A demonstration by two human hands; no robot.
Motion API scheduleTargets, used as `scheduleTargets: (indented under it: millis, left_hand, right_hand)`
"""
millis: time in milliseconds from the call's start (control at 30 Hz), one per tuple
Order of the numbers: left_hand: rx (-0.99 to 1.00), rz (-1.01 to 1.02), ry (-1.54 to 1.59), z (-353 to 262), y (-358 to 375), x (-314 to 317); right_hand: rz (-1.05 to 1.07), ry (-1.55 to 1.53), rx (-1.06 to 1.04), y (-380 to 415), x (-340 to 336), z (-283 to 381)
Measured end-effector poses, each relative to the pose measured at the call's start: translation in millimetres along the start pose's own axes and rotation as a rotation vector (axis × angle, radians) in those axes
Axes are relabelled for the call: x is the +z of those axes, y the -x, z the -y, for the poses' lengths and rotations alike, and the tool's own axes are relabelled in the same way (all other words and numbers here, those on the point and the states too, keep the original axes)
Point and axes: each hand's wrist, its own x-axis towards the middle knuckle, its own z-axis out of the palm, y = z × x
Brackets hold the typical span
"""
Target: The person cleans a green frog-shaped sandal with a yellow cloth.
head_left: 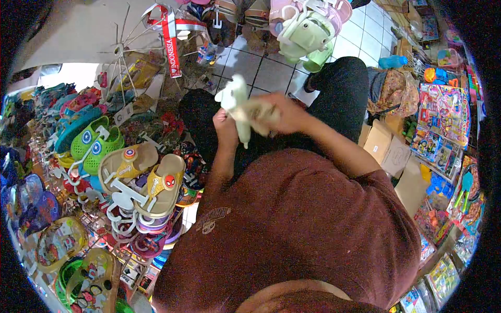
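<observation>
My left hand (224, 124) is closed around a pale green-white sandal (239, 99), which stands upright on its edge above my lap and shows its narrow side. Its look is close to the pale green sandals (304, 35) with dark eye spots beyond my knees. My right hand (287, 112) is closed on a blurred beige cloth-like piece (255, 113). That piece lies against or just in front of the sandal; the blur hides whether they touch. Fingers of the right hand are smeared by motion.
Hanging sandals in tan (129, 169) and green clogs (96, 145) crowd my left. A metal spoke rack (119, 50) with a red-white ribbon (170, 44) stands ahead. To my right are a cardboard box (383, 146) and packaged toys (443, 112). White tiles (242, 60) cover the floor.
</observation>
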Motion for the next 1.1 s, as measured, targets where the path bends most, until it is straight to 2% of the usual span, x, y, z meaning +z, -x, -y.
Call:
scheduleTargets:
  millis: [67, 100, 200, 300, 400, 500, 567, 667, 700, 733, 800, 900, 933, 1000, 1100]
  left_hand:
    - [0.056, -0.025, -0.342, 13, 2, -1]
    - [0.202, 0.017, -0.411, 24, 0, -3]
    - [0.323, 0.023, -0.648, 13, 3, 7]
    - [0.395, 0.037, -0.790, -2, 8, 16]
    - [0.352, 0.063, -0.796, -10, 13, 22]
    - [0.202, 0.074, -0.757, 4, 5, 11]
    - [0.308, 0.085, -0.775, 7, 1, 7]
    - [0.383, 0.018, -0.719, 10, 1, 13]
    - [0.396, 0.029, -0.705, 13, 1, 11]
    - [0.410, 0.039, -0.693, 14, 2, 10]
    - [0.425, 0.008, -0.790, 12, 2, 15]
    - [0.368, 0.035, -0.845, -2, 7, 19]
    - [0.321, 0.055, -0.844, -3, 7, 16]
    - [0.280, 0.086, -0.860, -8, 9, 17]
    - [0.295, 0.112, -0.878, -14, 12, 23]
  right_hand:
    - [-0.367, 0.048, 0.062, -10, -17, 18]
    - [-0.286, 0.203, 0.056, -16, -28, 20]
    - [-0.099, 0.619, 0.015, -23, -40, 15]
    - [-0.067, 0.928, -0.062, -9, -8, 1]
    - [0.071, 1.029, -0.098, -4, -11, 13]
    - [0.267, 0.966, -0.117, 5, -5, 12]
    - [0.334, 0.830, -0.098, 12, 3, 20]
    - [0.237, 0.655, -0.127, 5, -8, 21]
    - [0.149, 0.651, -0.030, -2, -17, 38]
    - [-0.036, 0.662, -0.151, -8, -24, 33]
    - [-0.248, 0.757, -0.094, -17, -37, 18]
    - [-0.065, 0.875, 0.149, -13, -21, 12]
    - [-0.104, 0.915, 0.026, -9, -8, 4]
    - [-0.108, 1.017, -0.064, 1, -1, 3]
    - [0.036, 0.983, 0.009, 6, -7, 17]
